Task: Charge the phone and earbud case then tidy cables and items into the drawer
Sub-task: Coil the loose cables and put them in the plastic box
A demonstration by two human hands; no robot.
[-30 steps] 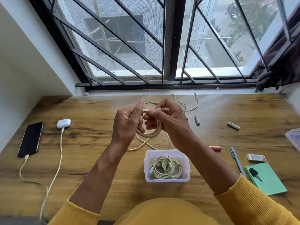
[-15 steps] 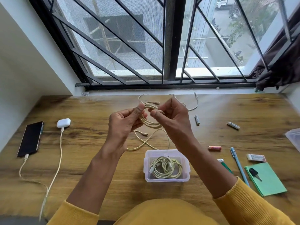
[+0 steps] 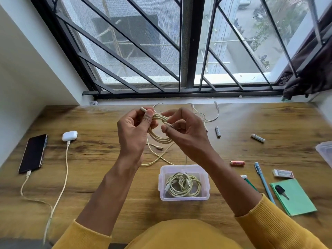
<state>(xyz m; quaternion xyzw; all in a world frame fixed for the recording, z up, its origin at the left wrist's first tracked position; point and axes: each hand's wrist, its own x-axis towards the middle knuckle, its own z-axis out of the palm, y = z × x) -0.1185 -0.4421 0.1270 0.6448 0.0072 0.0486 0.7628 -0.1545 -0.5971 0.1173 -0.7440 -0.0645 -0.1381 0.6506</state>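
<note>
Head view: left hand (image 3: 133,131) and right hand (image 3: 186,130) pinch a coiled cable (image 3: 159,136); no label is legible.

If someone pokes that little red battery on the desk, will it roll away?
Probably. The small red cylindrical battery lies on its rounded side on the smooth wooden desk, so a sideways poke would likely roll it. It looks hard and stiff, and it probably wouldn't bend or squash.

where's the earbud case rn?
Head view: the earbud case sits on the left of the wooden table, just right of the phone, with a charging cable plugged into it.
</note>
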